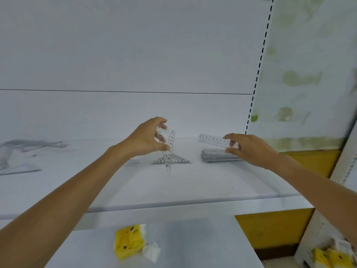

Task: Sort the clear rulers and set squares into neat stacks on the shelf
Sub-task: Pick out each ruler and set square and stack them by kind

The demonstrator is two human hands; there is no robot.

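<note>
Head view, middle of the frame: we see the left hand (146, 139) pinching a clear set square (168, 146) between thumb and fingers. It is held on edge in the air, its numbered side running downward and its lower tip hanging just over the shelf (173, 186). Behind that tip, flat set squares (177, 160) lie on the shelf; we cannot tell how many.

To the right of centre, the right hand (249, 147) grips one end of a clear ruler (214, 140) between thumb and fingers. The ruler is roughly level, its free end pointing toward the left of the frame. It hovers just above a ruler stack (216, 156) lying on the shelf, and we cannot tell whether the two touch.

At the left edge of the frame we make out more clear pieces (19, 157) strewn on the same shelf, too blurred to sort by kind. A slotted upright (260, 60) rises at the upper right.

Toward the bottom of the frame, a lower shelf (193, 238) carries a yellow packet (128, 241) with a white scrap beside it. More yellow packets (332, 258) sit in the lower right corner.
</note>
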